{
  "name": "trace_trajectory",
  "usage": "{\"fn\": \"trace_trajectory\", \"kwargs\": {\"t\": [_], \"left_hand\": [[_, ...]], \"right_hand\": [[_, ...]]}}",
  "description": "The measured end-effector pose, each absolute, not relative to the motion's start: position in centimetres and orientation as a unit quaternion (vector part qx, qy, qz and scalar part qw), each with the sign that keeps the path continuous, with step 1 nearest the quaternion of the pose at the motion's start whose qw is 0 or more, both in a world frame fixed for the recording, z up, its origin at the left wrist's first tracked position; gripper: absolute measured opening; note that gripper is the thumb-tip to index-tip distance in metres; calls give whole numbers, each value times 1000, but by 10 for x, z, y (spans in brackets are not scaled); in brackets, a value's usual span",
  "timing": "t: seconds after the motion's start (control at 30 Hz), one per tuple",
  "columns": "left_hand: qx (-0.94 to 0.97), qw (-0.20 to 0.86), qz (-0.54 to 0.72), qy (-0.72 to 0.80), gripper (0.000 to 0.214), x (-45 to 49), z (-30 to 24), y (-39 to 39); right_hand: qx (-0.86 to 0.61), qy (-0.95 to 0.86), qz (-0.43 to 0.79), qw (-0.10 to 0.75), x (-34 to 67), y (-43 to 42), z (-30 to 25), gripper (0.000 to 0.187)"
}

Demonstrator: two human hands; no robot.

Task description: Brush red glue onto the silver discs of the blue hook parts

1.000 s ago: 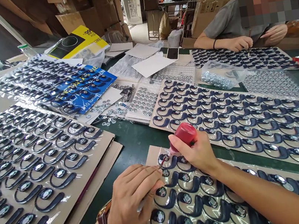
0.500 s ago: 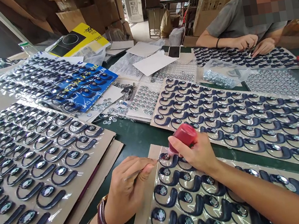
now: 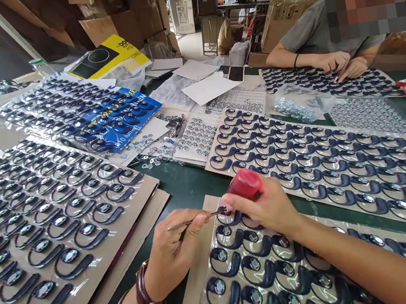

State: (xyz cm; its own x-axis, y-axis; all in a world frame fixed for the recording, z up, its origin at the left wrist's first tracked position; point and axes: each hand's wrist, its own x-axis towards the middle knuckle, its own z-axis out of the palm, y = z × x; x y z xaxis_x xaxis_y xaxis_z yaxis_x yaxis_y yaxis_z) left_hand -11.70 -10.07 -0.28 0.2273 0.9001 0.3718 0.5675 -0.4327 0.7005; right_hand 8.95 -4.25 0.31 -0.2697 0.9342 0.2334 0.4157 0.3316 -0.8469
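My left hand [image 3: 180, 244] is closed on a slim metal tool [image 3: 179, 225], like tweezers or a pick; its exact kind is unclear. The tool's tip reaches the round end of a dark hook-shaped piece [image 3: 223, 215] at the top left corner of the near board [image 3: 205, 207]. In my right hand [image 3: 273, 210] is a red squeeze bottle [image 3: 248, 184], tilted with its nozzle end down beside that same piece. Fingers partly hide the nozzle. Rows of similar hooked pieces with shiny round discs [image 3: 219, 285] lie under my right forearm on clear film.
Further boards of hooked pieces lie at the left [image 3: 77, 254] and beyond my right hand [image 3: 321, 154]. Loose silver discs [image 3: 149, 162], a clear bag of small parts [image 3: 295, 107] and a phone [image 3: 236, 73] lie farther back. A co-worker's hands [image 3: 345, 67] handle another board.
The red bottle and my right hand have shifted slightly left and tilted more. My left fingers have opened up around the tool, showing more of its shaft. The camera view has moved slightly.
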Motion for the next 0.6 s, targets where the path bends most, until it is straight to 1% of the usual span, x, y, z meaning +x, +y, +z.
{"fn": "trace_trajectory", "kwargs": {"t": [0.1,0.17,0.27,0.33,0.47,0.6], "left_hand": [[781,185,396,446,18,-117,4,-110],[828,141,375,392,20,-117,10,-120],[891,64,318,319,23,-116,15,-132],[901,34,303,309,23,-116,14,-137],[905,14,291,310,21,-113,10,-138],[912,-14,276,302,19,-110,11,-138]], "right_hand": [[-463,-637,455,416,94,-43,15,24],[-463,-599,485,437,96,-47,16,22],[-474,-603,467,439,93,-57,6,18],[-475,-618,459,426,89,-63,-4,16],[-474,-644,437,411,84,-69,-19,18],[-479,-670,392,410,84,-68,-20,18]]}}
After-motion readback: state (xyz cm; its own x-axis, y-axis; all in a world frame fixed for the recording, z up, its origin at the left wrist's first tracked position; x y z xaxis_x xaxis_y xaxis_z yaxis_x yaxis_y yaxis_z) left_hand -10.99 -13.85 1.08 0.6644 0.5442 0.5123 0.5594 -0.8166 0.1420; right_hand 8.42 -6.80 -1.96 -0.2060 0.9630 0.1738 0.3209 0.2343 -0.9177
